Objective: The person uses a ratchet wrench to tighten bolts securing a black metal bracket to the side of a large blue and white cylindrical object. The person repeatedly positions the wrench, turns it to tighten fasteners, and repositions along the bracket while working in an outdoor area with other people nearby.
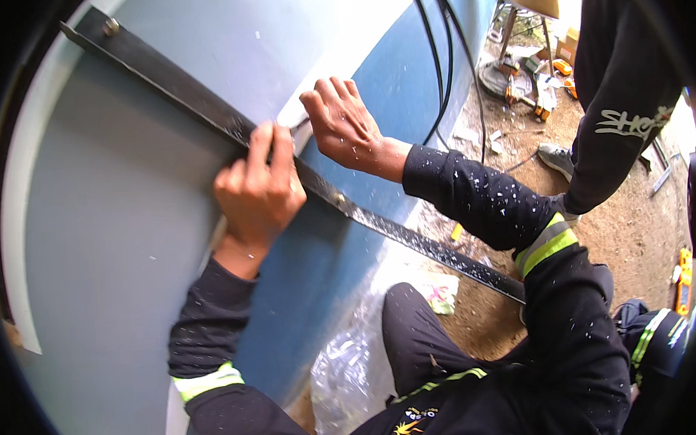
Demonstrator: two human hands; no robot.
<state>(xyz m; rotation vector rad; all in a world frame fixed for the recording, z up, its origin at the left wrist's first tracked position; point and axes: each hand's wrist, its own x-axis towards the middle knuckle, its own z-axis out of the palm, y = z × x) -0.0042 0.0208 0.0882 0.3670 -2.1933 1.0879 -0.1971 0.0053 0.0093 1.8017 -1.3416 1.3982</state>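
Observation:
A long black angle bar (pixel 175 87) runs diagonally across a large panel of grey and blue (pixel 117 195), with bolt heads (pixel 340 197) along it. White flecks are scattered over its lower length. My left hand (pixel 259 186) is closed on the bar near its middle, the fingers bent over it. Just right of it, my right hand (pixel 346 125) is raised in a fist beside the bar. A short dark piece shows at the fist's left side, but the fingers hide what it is. More white flecks cling to my right sleeve (pixel 477 186).
Black cables (pixel 446 61) hang over the panel's far side. A person in dark trousers (pixel 623 93) stands at right. Power tools (pixel 524 89) lie on the dirt ground behind. Clear plastic sheeting (pixel 354 378) lies by my knee, and a yellow tool (pixel 683 282) at far right.

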